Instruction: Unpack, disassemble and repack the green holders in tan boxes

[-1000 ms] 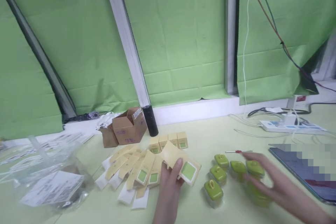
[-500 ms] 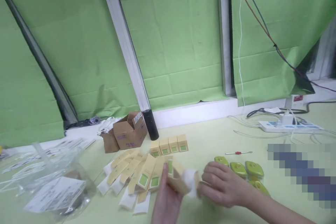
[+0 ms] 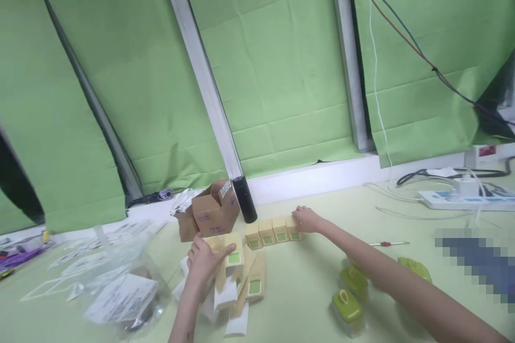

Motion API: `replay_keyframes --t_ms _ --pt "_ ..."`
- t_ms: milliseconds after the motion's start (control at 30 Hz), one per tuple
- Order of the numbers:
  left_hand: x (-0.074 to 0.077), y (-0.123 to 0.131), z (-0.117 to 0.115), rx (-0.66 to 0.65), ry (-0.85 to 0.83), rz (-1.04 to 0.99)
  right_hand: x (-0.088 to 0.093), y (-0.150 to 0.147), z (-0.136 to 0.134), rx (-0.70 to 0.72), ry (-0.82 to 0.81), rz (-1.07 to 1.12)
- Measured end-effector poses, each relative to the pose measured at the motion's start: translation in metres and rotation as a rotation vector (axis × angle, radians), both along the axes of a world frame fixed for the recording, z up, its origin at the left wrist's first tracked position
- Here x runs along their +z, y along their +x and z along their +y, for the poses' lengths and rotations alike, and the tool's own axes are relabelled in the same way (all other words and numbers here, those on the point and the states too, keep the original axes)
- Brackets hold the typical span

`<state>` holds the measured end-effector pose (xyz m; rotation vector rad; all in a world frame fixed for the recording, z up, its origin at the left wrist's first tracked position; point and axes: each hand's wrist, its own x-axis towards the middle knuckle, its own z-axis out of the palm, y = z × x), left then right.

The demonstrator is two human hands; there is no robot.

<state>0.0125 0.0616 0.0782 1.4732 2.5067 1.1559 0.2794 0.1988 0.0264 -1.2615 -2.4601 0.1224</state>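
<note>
My left hand (image 3: 207, 260) is over a pile of flat cream cartons (image 3: 255, 278) with green panels and white flaps. Its thumb presses on one flat carton (image 3: 234, 252), and the fingers curl round toward the pile. Further back stands a row of small cream boxes (image 3: 266, 233), each with a green square on its front. My right hand (image 3: 306, 219) reaches to the right end of this row, fingers closed over the top of the end box (image 3: 294, 228). That hand partly hides the box.
Several green-lidded containers (image 3: 348, 305) stand under my right forearm. Behind them lies a thin tool with a red middle (image 3: 386, 244). A black cylinder (image 3: 244, 199) and an open brown carton (image 3: 213, 211) stand at the back; a clear plastic bag (image 3: 148, 284) lies left, a power strip (image 3: 438, 201) right.
Earlier both hands held one carton with a white flap between them. Now they are apart: my left hand is at the flat pile, my right hand at the box row. The view has shifted.
</note>
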Motion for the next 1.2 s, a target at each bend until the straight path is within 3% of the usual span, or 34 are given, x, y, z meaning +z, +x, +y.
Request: replay_keyframes --t_ms 67,100,167,267,367,467,533,633,700,833,933,1000,1100,1200 --pt "0.000 0.015 0.000 0.012 0.101 0.066 -0.001 0.009 -0.006 -0.007 -0.028 0.022" --pt "-0.002 0.027 -0.001 -0.042 0.153 0.081 -0.001 0.015 -0.012 -0.008 -0.032 0.042" --pt "-0.009 0.060 -0.006 -0.310 0.231 0.039 0.001 0.027 -0.029 0.003 -0.025 0.100" --pt "-0.022 0.114 -0.015 -0.763 0.207 -0.169 0.006 0.044 -0.065 0.040 0.011 0.207" --pt "-0.034 0.149 -0.017 -0.934 0.147 -0.316 0.006 0.059 -0.103 0.068 0.035 0.290" --pt "-0.044 0.158 -0.017 -0.948 0.124 -0.263 0.003 0.073 -0.134 0.053 0.120 0.351" --pt "-0.052 0.155 -0.018 -0.942 0.131 -0.185 0.002 0.082 -0.149 0.133 0.188 0.373" --pt "-0.064 0.152 -0.021 -0.955 0.179 -0.076 0.005 0.090 -0.161 0.218 0.124 0.382" --pt "-0.070 0.152 -0.022 -0.973 0.239 -0.001 0.009 0.090 -0.161 0.162 0.099 0.329" --pt "-0.072 0.159 -0.021 -1.053 0.286 0.170 0.014 0.078 -0.149 0.072 0.206 0.109" --pt "-0.068 0.161 -0.019 -1.064 0.224 0.178 0.015 0.070 -0.140 0.085 0.174 0.155" --pt "-0.065 0.156 -0.018 -1.005 0.153 0.105 0.017 0.070 -0.134 0.084 0.141 0.224" --pt "-0.061 0.142 -0.016 -0.808 0.055 -0.043 0.019 0.081 -0.118 0.019 0.096 0.320" --pt "-0.056 0.128 -0.010 -0.639 0.063 -0.261 0.013 0.096 -0.098 -0.028 0.028 0.344"
